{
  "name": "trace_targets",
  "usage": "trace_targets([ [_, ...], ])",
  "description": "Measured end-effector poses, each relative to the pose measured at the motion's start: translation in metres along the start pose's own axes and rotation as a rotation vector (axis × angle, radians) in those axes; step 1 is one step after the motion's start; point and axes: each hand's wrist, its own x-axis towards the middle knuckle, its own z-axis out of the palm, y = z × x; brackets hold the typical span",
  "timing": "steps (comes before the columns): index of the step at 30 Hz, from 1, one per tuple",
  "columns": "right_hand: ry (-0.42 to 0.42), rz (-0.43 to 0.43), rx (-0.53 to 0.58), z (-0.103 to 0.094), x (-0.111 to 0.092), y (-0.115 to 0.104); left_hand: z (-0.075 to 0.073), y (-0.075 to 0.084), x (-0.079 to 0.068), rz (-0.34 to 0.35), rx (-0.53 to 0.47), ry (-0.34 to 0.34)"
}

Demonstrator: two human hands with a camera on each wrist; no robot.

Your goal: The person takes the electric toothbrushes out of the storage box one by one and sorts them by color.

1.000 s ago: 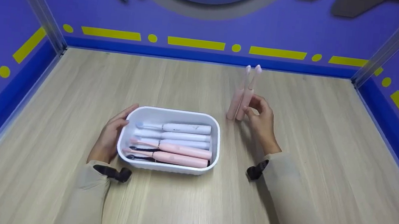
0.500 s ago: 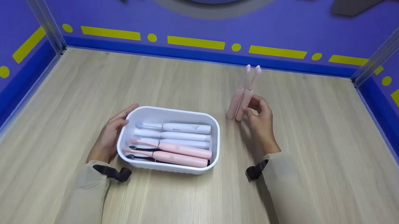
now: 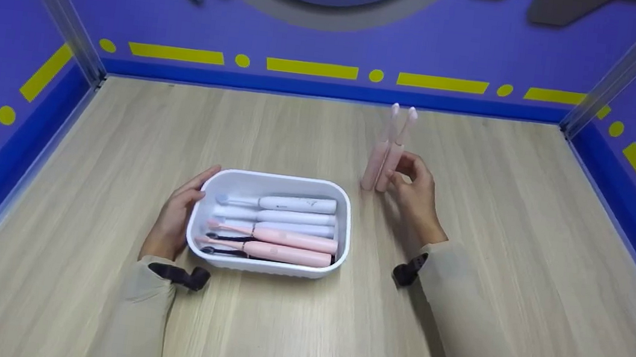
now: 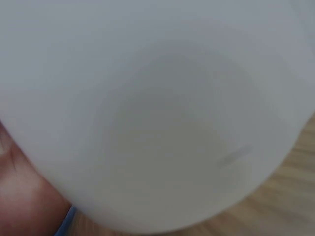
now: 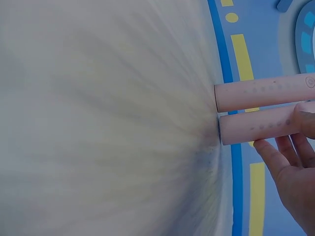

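Two pink electric toothbrushes stand upright side by side on the table, close together, heads up. My right hand (image 3: 417, 198) pinches the handle of the right-hand pink toothbrush (image 3: 391, 163) between thumb and fingers. To its left stands the other pink toothbrush (image 3: 374, 164), clear of my fingers in the right wrist view. A white storage box (image 3: 266, 267) sits in front of me, and my left hand (image 3: 172, 218) holds its left end, thumb at the rim. Inside lie white toothbrushes (image 3: 296, 218), two pink toothbrushes (image 3: 287, 253) and black toothbrushes (image 3: 211, 250), mostly hidden.
Wood-grain table (image 3: 287, 332) extends around the box. A purple-blue back wall (image 3: 310, 44) with yellow marks closes off the far edge, and similar panels stand at both sides. Black wrist cameras (image 3: 408, 271) sit on both sleeves.
The right pink toothbrush's head has turned or tipped very slightly. Both hands, the box and the other toothbrushes stay in place.
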Motion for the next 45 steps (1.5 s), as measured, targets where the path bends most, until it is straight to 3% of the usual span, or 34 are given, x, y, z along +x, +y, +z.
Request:
trace_targets([
  [8,-0.01,-0.023,-0.008,-0.001,0.001,0.006,0.001,-0.001,0.0,0.003,-0.037,-0.011],
  [26,-0.019,0.024,-0.027,-0.003,-0.001,0.008,0.0,0.001,0.0,-0.009,-0.027,-0.004],
  [39,-0.031,-0.061,0.046,-0.01,-0.001,0.008,0.0,0.002,0.0,-0.009,-0.071,-0.021],
  [45,-0.038,-0.065,0.007,-0.014,-0.003,0.009,0.001,0.002,0.0,-0.008,-0.061,-0.003],
])
